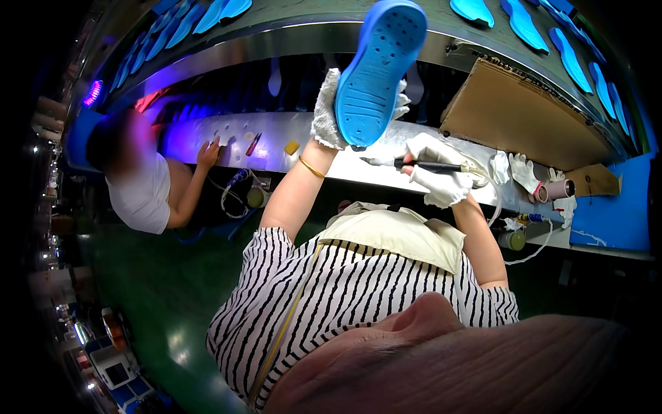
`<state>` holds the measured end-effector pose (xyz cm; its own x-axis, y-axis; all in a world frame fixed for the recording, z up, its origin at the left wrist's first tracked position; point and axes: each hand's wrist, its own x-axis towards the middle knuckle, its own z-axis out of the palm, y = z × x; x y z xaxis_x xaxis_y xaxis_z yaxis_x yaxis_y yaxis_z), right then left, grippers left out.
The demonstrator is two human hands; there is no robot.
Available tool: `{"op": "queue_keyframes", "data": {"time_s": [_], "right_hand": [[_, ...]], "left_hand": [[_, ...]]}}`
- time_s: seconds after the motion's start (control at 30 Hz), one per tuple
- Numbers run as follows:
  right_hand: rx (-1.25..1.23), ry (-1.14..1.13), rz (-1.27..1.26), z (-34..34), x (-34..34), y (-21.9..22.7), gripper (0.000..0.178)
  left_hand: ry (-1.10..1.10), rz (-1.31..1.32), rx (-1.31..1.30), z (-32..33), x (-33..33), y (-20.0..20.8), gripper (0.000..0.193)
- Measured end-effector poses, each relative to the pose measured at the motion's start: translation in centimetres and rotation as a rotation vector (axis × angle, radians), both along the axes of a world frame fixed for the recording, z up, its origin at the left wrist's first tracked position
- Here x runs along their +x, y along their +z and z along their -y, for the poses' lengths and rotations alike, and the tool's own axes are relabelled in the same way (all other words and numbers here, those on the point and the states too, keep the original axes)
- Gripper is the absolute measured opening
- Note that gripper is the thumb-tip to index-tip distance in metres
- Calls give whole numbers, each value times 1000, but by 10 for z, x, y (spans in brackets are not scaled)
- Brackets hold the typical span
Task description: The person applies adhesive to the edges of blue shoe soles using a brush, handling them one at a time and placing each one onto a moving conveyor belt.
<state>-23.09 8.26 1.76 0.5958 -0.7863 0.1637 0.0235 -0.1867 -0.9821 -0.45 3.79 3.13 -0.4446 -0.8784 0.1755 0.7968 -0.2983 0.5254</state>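
Left hand (329,110), gloved, grasps the blue shoe sole (378,69) above the counter (386,155); right hand (438,176) clenches a brush (420,165) just below the sole, not yet touching it.

A matt blue foam-like shoe sole (378,69) with a dimpled tread sat in a left hand (329,114) gloved in nubbly white cotton — the right hand (436,176) wore the same. The workbench (276,141) was glossy brushed metal; the cardboard sheet (520,114) beside it — dull, brown, papery.
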Motion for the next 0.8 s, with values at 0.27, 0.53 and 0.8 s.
{"op": "queue_keyframes", "data": {"time_s": [0.27,0.53,0.8], "right_hand": [[-654,-45,44,15,20,22,20],[-243,147,74,25,9,19,18],[-311,24,30,28,6,27,18]], "left_hand": [[-119,95,68,4,-5,9,81],[-104,392,240,21,1,5,62],[-196,601,273,33,-4,7,49]]}}
